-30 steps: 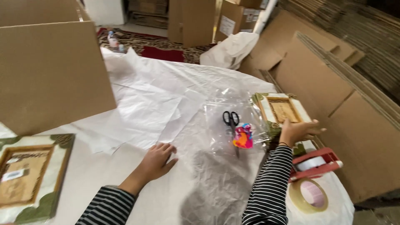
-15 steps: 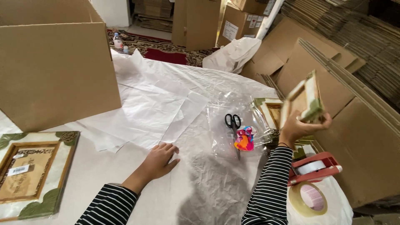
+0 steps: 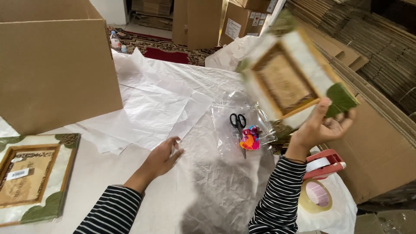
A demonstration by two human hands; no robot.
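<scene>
While your right hand [image 3: 323,128] clamps its fingers on the framed picture [image 3: 290,78] raised at two o'clock, your left hand [image 3: 162,156] rests flat, fingers together, pinning the white paper [image 3: 147,108].

A big brown cardboard box [image 3: 56,65] stands at ten o'clock; smaller boxes with white labels [image 3: 232,28] at twelve o'clock.

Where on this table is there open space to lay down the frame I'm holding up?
Open paper lies between your left hand, the scissors and the cardboard box. It is crowded by the tape dispenser and tape roll, under the raised frame.
</scene>
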